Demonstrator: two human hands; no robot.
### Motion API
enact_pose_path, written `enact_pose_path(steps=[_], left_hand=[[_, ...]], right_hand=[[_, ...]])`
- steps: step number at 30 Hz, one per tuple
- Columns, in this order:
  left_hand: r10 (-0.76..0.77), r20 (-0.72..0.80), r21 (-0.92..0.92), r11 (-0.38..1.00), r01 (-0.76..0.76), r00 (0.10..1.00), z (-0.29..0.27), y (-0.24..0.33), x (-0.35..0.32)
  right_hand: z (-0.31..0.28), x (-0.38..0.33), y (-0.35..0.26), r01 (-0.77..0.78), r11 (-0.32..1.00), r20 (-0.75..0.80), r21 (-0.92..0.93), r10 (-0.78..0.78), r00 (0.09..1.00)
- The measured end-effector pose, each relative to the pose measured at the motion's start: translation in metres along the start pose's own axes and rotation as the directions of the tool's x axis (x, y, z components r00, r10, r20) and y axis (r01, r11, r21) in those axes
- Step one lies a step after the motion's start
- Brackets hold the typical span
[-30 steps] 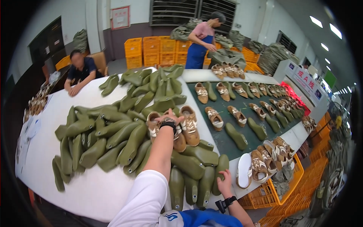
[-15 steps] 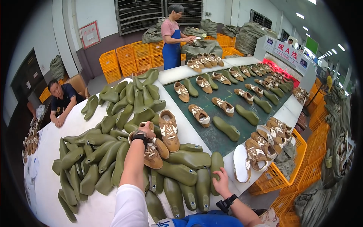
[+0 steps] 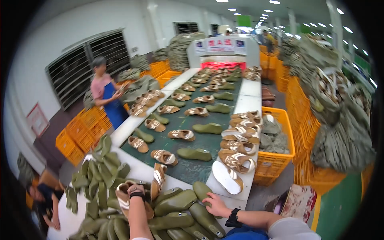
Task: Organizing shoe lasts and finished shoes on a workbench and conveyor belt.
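Note:
My left hand (image 3: 136,189) is closed on a brown-and-white sneaker (image 3: 123,197) over the pile of green shoe lasts (image 3: 176,203). Brown suede shows below the wrist too; whether it belongs to a second shoe I cannot tell. Just right of that hand, another brown sneaker (image 3: 159,181) rests on the lasts. My right hand (image 3: 218,206) has its curled fingers on the edge of a green shoe last (image 3: 202,191) at the pile's right side. The fingertips are partly hidden and slightly blurred.
Ahead runs a green conveyor (image 3: 190,166) bearing sneakers and lasts. Sneakers line its right ledge, with a white-soled shoe (image 3: 227,177) nearest. An orange crate (image 3: 276,158) stands right of it. A co-worker in a blue apron (image 3: 114,106) stands left; another person (image 3: 46,200) sits lower left.
The view has turned right, so the conveyor now runs straight ahead. My left hand stays on the sneaker, and my right hand's fingers are still on the shoe last.

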State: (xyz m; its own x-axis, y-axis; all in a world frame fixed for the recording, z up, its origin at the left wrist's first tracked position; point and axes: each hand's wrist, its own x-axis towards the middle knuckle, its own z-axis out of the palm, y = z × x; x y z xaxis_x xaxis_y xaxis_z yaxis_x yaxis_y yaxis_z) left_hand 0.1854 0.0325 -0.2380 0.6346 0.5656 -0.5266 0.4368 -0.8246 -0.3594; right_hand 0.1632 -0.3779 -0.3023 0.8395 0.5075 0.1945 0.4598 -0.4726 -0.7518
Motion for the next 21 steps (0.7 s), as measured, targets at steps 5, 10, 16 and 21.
enact_pose_path(steps=[5,10,16,21], left_hand=[[0.004,-0.139,-0.058,0.998,-0.012,0.990,-0.009,0.001,-0.022],[-0.041,-0.288,-0.198,0.980,-0.017,0.957,-0.014,-0.009,-0.047],[-0.015,-0.663,-0.357,0.885,-0.298,0.749,-0.013,-0.036,-0.103],[-0.105,-0.828,-0.494,0.601,-0.628,0.551,-0.011,-0.062,-0.245]], right_hand=[[-0.010,-0.009,0.003,-0.029,0.999,0.025,0.042,0.028,0.999],[-0.009,-0.005,0.004,-0.021,0.999,-0.001,0.046,0.021,1.000],[-0.006,0.001,0.011,-0.007,1.000,0.049,0.023,0.006,0.999],[-0.066,0.072,-0.024,0.055,0.996,0.555,-0.074,-0.005,0.832]])
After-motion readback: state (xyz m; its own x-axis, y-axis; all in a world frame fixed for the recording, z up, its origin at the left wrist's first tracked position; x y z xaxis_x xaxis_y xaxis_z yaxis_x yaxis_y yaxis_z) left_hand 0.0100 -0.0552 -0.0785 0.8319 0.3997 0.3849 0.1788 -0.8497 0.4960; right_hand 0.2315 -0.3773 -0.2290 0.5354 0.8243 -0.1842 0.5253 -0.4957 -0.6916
